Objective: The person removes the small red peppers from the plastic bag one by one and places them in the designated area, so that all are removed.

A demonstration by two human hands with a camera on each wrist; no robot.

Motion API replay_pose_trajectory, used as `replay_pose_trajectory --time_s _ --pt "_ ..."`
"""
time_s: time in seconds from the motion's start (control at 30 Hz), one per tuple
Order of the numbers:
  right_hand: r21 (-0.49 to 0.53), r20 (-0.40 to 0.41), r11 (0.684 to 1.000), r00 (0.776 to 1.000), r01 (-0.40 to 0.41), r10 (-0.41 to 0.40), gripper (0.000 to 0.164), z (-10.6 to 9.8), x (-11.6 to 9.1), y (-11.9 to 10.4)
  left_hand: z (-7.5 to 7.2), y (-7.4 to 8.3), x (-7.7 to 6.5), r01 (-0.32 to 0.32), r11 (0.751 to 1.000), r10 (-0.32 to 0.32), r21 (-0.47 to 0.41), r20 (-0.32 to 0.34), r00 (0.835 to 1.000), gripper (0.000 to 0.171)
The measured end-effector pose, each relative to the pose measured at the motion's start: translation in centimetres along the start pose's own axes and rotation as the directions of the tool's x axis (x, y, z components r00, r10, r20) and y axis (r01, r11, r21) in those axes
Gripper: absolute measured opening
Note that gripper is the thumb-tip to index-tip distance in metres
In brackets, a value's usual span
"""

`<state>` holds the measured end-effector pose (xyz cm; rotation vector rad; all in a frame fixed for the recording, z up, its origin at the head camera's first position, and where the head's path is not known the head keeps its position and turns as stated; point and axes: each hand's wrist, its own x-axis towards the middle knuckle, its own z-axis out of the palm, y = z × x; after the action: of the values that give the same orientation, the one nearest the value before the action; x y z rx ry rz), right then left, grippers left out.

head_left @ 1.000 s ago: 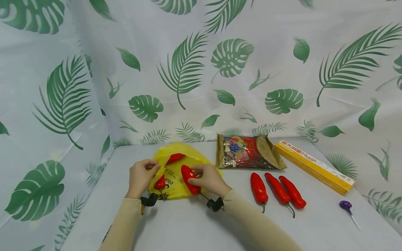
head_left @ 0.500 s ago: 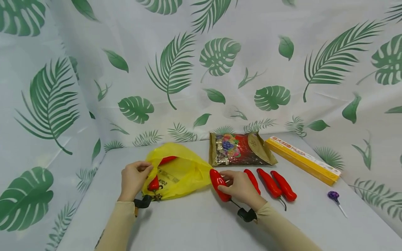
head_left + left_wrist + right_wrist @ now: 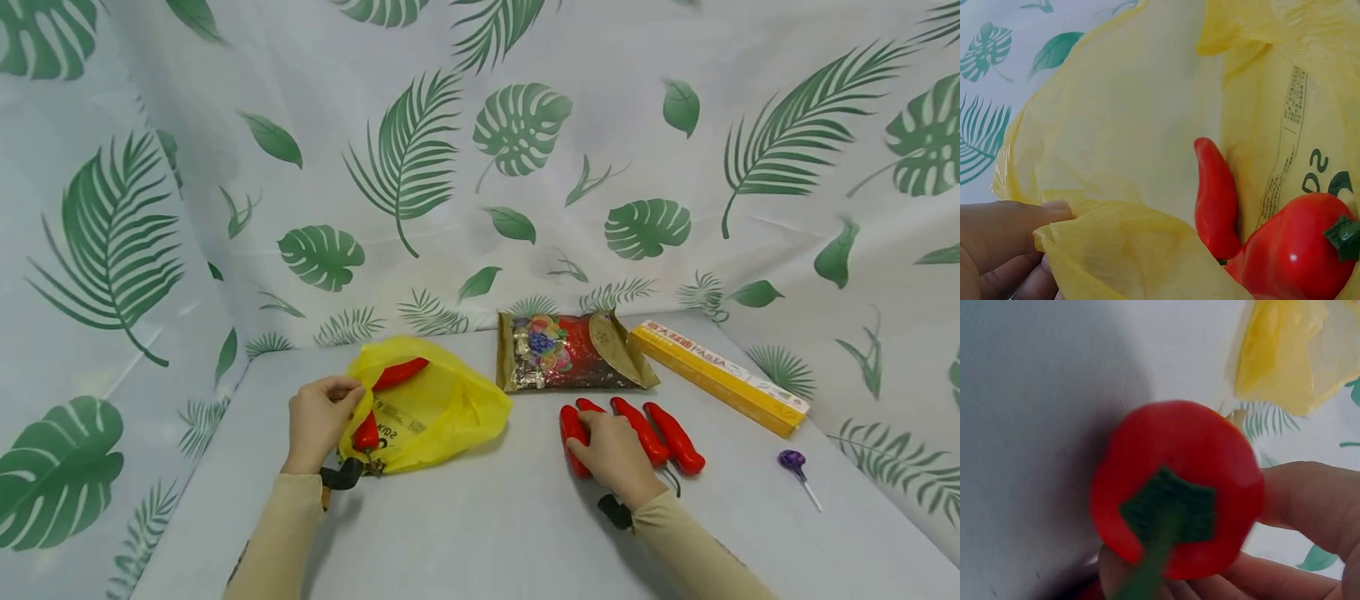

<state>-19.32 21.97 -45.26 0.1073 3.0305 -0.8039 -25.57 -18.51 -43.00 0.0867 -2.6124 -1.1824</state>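
Note:
My left hand (image 3: pixel 322 421) pinches the rim of a yellow plastic bag (image 3: pixel 457 408), drawing its mouth wide. Inside the bag lie two red chili peppers, one at the back (image 3: pixel 401 374) and one by the near edge (image 3: pixel 367 433); the left wrist view shows a slim pepper (image 3: pixel 1216 197) and a thick one (image 3: pixel 1300 250). Over to the right, my right hand (image 3: pixel 618 454) holds another red pepper (image 3: pixel 573 437) between thumb and fingers, low beside the loose peppers. Its green stem (image 3: pixel 1169 512) faces the right wrist camera.
Two red peppers (image 3: pixel 639 429) (image 3: pixel 675 437) lie just right of my right hand, and a third (image 3: pixel 589 405) is partly hidden behind it. Farther back are a shiny candy bag (image 3: pixel 573 352) and a yellow pasta box (image 3: pixel 716 375). A purple lollipop (image 3: pixel 792 460) lies at the right.
My right hand has carried its pepper out of the bag's mouth, rightward to the loose peppers. The left hand keeps its pinch on the bag. The head view has turned slightly right.

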Motion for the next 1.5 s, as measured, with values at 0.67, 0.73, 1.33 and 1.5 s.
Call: replay_pose_trajectory --time_s 0.67,0.73,1.33,1.5 --pt "0.247 -0.141 0.873 0.907 0.421 -0.397 0.034 2.7 3.6 -8.9 -1.6 1.1 2.1 -0.013 1.000 0.013 0.002 -0.014 1.000 0.020" --pt "0.329 -0.106 0.844 0.905 0.423 -0.412 0.034 4.3 4.3 -10.7 -1.5 1.1 2.2 -0.003 1.000 0.003 -0.005 -0.011 1.000 0.020" --pt "0.353 0.091 0.885 0.930 0.304 -0.356 0.026 15.5 9.8 -23.4 -0.7 1.0 1.9 -0.056 0.995 0.055 -0.078 -0.008 0.998 0.017" --pt "0.205 0.088 0.930 0.941 0.305 -0.328 0.019 16.3 9.7 -25.2 -0.9 0.5 1.8 -0.050 0.995 0.049 -0.087 -0.015 0.999 0.016"
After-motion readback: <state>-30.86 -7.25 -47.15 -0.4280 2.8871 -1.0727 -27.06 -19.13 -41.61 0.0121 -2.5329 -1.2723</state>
